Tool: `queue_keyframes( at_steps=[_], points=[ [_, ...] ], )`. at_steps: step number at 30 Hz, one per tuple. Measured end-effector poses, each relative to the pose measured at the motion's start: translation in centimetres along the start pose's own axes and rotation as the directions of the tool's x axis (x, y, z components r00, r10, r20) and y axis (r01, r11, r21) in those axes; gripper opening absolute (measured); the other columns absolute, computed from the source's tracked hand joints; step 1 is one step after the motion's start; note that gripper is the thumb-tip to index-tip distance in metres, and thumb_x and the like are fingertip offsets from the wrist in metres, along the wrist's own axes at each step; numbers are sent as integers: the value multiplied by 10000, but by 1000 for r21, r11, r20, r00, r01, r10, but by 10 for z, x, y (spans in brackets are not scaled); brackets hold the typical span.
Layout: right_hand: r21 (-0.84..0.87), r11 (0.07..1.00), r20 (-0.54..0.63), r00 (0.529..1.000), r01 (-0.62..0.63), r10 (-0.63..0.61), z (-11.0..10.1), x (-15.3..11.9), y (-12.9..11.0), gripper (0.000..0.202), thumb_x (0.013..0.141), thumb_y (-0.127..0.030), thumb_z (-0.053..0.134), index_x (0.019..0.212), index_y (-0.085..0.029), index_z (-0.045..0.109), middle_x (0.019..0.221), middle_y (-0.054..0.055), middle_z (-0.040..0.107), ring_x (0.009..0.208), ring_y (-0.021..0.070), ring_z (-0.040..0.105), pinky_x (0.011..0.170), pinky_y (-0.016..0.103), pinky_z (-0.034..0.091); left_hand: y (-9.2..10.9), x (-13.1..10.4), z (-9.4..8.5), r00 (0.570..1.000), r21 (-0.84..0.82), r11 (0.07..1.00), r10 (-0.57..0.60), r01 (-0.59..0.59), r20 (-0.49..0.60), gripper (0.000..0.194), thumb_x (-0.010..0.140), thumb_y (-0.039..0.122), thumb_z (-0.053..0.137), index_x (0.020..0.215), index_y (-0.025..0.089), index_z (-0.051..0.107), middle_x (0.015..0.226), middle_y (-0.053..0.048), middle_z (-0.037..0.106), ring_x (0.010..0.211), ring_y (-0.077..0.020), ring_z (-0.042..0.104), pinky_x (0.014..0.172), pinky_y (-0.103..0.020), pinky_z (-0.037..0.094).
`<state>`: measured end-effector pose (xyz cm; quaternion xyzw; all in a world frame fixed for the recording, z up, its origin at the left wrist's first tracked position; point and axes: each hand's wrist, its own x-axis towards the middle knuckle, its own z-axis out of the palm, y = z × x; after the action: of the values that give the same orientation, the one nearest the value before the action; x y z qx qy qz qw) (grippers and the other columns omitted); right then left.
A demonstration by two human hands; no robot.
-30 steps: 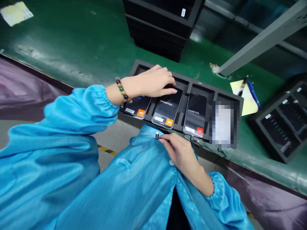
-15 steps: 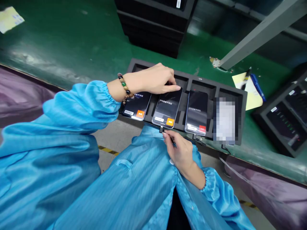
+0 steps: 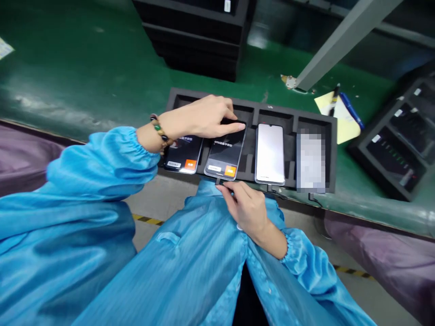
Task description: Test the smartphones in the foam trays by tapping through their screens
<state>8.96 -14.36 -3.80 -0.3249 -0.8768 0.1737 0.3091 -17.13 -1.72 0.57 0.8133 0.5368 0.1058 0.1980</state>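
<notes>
Several smartphones lie face up in a black compartment tray. My left hand reaches over the leftmost phone and grips the top end of the second smartphone, thumb across its upper screen and fingers curled at its far end. That phone shows a dark screen with an orange box. Just below its bottom edge, my right hand pinches a cable plug, which meets the phone's lower end. The third phone has a white screen and a cable plug at its bottom. A blurred-out patch covers the rightmost phone.
The tray sits at the front edge of a green table. Behind it rise stacked black trays. To the right are a metal post, yellow paper, a blue pen and another tray.
The third phone's screen has turned from dark to white. Both hands stay at the second phone, and the whole view has shifted slightly.
</notes>
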Motion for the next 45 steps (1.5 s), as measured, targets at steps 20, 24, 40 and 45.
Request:
queue_keyframes(
  at_steps=[20,24,40,45],
  points=[
    [-152,939,-418,881,-310,223,-107,-82,103,196,1069,-312,557,1203,-236,678,1151,68,839,1278,312,707,1122,554,486,26,-51,-37,958,81,980,-158,182,-239,665,1148,576,249,1466,193,689,1539,-73,682,1505,-271,560,1377,-527,159],
    [-124,975,-186,970,-182,157,-98,-57,81,248,1061,-285,520,1263,-270,664,1237,40,833,1332,294,684,1164,530,418,68,-64,-22,961,136,989,-14,53,-275,520,1124,606,402,1410,298,709,1394,-24,768,1358,-280,673,1372,-536,234],
    [41,936,-207,914,-349,349,-140,-53,160,367,1130,-394,450,1368,-218,668,1365,131,760,1378,303,662,1173,549,523,155,-39,67,959,14,996,85,-84,-269,370,1063,241,605,1425,315,627,1328,-33,805,1288,-294,719,1305,-609,402],
    [-50,952,-116,948,-303,296,-138,-47,164,366,1138,-368,446,1394,-232,670,1399,107,760,1442,317,599,1224,586,451,159,-26,72,959,59,998,53,-38,-277,423,1067,240,560,1487,289,571,1417,-53,768,1345,-334,680,1323,-641,368]
  ],
)
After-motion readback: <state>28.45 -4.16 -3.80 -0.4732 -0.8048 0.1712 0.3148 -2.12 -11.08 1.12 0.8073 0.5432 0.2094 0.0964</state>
